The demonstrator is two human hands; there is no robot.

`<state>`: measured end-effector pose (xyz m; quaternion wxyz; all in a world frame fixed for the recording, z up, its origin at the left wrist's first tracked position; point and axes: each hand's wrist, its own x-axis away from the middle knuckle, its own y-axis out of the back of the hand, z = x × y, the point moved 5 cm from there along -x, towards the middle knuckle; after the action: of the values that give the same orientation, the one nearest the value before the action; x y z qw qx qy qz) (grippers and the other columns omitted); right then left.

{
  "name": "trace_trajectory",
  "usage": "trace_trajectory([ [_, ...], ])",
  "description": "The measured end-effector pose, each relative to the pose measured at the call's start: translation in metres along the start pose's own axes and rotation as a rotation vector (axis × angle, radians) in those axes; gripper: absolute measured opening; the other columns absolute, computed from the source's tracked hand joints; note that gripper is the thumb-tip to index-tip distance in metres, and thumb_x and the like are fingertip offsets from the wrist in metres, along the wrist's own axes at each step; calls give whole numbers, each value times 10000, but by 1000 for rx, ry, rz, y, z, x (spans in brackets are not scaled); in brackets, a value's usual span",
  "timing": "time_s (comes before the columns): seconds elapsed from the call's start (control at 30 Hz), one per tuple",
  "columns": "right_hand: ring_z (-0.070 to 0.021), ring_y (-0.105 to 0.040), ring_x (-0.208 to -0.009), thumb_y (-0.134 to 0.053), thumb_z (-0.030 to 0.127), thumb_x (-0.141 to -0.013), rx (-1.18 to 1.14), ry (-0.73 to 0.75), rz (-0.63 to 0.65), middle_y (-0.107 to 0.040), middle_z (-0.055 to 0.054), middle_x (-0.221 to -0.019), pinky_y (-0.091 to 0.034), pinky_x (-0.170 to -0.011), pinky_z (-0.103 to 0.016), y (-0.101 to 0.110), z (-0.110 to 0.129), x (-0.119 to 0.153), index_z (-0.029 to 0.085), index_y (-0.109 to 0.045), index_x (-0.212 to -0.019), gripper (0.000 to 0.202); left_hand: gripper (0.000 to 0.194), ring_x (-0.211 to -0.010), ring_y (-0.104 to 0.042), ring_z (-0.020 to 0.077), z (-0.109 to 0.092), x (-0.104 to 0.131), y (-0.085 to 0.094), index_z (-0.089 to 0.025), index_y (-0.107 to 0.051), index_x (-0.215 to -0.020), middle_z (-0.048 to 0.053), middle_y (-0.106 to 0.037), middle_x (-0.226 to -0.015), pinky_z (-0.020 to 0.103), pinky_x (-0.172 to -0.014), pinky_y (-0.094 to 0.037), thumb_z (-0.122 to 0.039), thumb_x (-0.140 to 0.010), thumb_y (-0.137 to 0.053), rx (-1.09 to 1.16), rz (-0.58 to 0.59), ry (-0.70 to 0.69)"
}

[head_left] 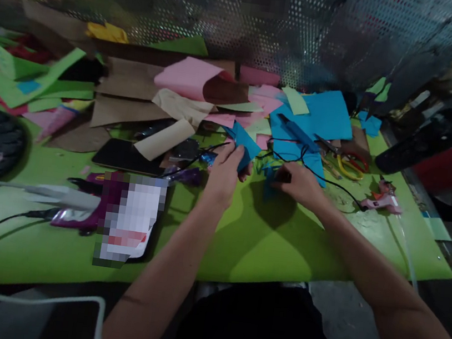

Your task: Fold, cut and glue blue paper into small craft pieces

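My left hand is closed on a folded blue piece, a pointed shape of paper or felt, held just above the green table. To its right, my right hand is low over the table with thumb and fingers pinched together. Its fingertips are at a small blue scrap, which they seem to grip. Behind the right hand lies a large blue sheet, with a blue pen-like tool and a black cord. Scissors with coloured handles rest further right.
On the green tabletop, a pink glue gun sits at the right. A purple corded tool and a black phone lie left. Pink sheets and brown sheets are piled behind, before a perforated metal panel.
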<state>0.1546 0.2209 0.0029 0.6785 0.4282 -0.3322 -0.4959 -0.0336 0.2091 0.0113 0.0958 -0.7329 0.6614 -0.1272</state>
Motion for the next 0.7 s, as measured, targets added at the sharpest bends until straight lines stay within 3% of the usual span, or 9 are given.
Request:
trace_trajectory([
  [0.1,-248,-628,-919,-775,399,-765,29,-25,-13,-682,-81,-1021,-395,-679,-298,-2,3,2,192,-651,-1030,359,253,-472,-492,86,1,0,-2,-195,-539,-696,-12,-611,-597,217,-483,-389,-381,-855,-606,-46,56,2],
  [0.3,-236,-640,-845,-819,360,-721,-14,-161,56,-707,-75,-950,-373,-640,-290,-3,6,5,180,-596,-1174,535,162,-488,-499,90,5,1,-4,-176,-624,-862,19,-702,-705,220,-499,-409,-329,-825,-590,8,96,72],
  [0.43,-216,-626,-826,-798,291,-722,-41,-145,70,-701,-64,-931,-364,-624,-280,-1,3,6,163,-640,-1108,436,222,-519,-536,96,7,-2,-5,-170,-644,-937,38,-736,-775,217,-502,-404,-344,-806,-600,36,145,89],
  [0.57,-205,-596,-793,-767,287,-715,-36,-44,43,-678,-58,-879,-366,-633,-287,0,-1,5,156,-698,-906,242,278,-548,-561,98,10,-4,-4,-178,-651,-998,42,-747,-820,218,-528,-415,-371,-801,-618,40,156,98],
  [0.7,-177,-568,-700,-739,368,-719,-249,-35,-1,-654,-26,-795,-375,-633,-297,8,-9,6,174,-710,-794,210,226,-566,-562,92,12,-5,-2,-182,-654,-949,44,-750,-851,220,-560,-434,-355,-811,-607,29,136,91],
])
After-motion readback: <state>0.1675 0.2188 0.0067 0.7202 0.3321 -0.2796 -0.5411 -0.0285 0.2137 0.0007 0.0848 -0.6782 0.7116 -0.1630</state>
